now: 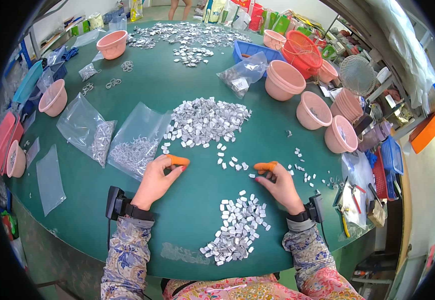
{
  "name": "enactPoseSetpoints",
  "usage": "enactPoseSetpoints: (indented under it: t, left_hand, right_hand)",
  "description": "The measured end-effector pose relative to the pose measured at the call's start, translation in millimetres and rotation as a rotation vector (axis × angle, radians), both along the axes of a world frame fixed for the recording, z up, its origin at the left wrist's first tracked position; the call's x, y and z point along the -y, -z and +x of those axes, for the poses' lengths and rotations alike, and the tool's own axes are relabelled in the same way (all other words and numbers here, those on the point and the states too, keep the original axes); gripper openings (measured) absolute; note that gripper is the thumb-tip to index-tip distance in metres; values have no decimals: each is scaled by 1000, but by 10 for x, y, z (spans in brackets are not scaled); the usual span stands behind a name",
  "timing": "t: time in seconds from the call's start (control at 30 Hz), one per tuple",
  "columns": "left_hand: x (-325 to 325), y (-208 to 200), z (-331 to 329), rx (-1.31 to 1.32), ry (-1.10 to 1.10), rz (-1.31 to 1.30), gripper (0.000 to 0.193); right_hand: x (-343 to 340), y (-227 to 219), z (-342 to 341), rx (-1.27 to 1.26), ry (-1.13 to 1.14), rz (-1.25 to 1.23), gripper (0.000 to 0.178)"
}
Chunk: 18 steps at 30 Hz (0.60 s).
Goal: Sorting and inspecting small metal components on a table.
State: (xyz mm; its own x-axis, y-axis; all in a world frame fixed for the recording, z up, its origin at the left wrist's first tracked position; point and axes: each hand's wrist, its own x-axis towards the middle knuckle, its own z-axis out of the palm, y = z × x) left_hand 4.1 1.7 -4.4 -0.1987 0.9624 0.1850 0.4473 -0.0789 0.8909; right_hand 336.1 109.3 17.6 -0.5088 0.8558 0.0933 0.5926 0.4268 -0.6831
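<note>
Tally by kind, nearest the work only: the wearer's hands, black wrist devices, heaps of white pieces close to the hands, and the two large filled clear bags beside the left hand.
Hands: 2 (left hand, right hand)
Wrist devices: 2 (left device, right device)
Heaps: 2 (farther heap, nearer heap)
Bags: 2 (outer bag, inner bag)
Total: 8

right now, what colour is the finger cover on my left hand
The finger cover is orange, best seen in the head view.
</note>
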Motion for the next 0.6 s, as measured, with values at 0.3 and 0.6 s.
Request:
enactPoseSetpoints:
  t: [0.3,0.6]
  left_hand:
    - [12,-67,-8,25,12,-101,20]
    - [-18,16,12,61,3,15,21]
  right_hand:
    - [58,30,60,-38,-84,135,42]
    - [35,-29,-302,-108,-90,164,27]
